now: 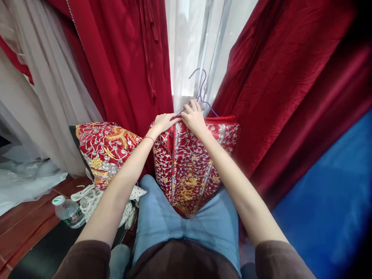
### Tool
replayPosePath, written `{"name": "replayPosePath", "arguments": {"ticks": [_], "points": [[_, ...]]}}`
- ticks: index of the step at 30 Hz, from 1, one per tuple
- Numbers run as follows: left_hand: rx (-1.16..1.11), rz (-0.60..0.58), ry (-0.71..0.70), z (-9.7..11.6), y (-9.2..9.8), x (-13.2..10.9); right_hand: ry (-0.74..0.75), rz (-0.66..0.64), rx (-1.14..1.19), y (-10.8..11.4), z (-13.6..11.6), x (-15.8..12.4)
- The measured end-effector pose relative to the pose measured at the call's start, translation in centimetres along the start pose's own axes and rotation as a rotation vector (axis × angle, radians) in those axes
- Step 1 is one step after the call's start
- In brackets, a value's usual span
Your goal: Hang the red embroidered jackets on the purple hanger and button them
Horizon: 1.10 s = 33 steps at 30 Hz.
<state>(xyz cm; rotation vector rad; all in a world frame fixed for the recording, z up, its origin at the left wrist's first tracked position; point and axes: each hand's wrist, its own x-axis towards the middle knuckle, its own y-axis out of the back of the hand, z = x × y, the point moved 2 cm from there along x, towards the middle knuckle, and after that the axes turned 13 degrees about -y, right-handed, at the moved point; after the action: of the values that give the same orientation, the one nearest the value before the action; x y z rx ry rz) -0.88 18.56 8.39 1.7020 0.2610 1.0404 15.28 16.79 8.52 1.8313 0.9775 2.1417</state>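
A red bodice with silver and gold embroidery hangs upright in front of my knees, its pointed lower end between my thighs. A purple wire clothes hanger rises from its top edge, hook upward. My left hand is closed on the bodice's upper left edge, close to the hanger's left arm. Right beside it, my right hand has its fingers bent over that hanger arm, just above the red trim. The fingertips nearly meet, and the exact grip beneath them is partly hidden.
A second red embroidered piece lies to the left, above white dotted fabric and a clear plastic bottle. Long red garments hang ahead on both sides. Pale tulle is at far left, a blue surface at right.
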Motion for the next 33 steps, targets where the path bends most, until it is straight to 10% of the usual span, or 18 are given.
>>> {"name": "replayPosePath", "arguments": {"ticks": [7, 13, 19, 33], "points": [[0.023, -0.018, 0.016, 0.6, 0.6, -0.6, -0.479, 0.222, 0.177, -0.4, -5.0, -9.5], [0.026, -0.026, 0.051, 0.9, 0.4, -0.8, -0.98, -0.19, 0.781, -7.6, -8.0, -18.4], [0.036, -0.011, 0.074, 1.3, 0.6, -1.1, -1.164, -0.276, 0.916, -9.9, -9.2, -18.8], [0.059, -0.012, 0.105, 1.8, 0.4, -1.3, -1.201, -0.438, 1.072, -7.2, -8.8, -16.0]]}}
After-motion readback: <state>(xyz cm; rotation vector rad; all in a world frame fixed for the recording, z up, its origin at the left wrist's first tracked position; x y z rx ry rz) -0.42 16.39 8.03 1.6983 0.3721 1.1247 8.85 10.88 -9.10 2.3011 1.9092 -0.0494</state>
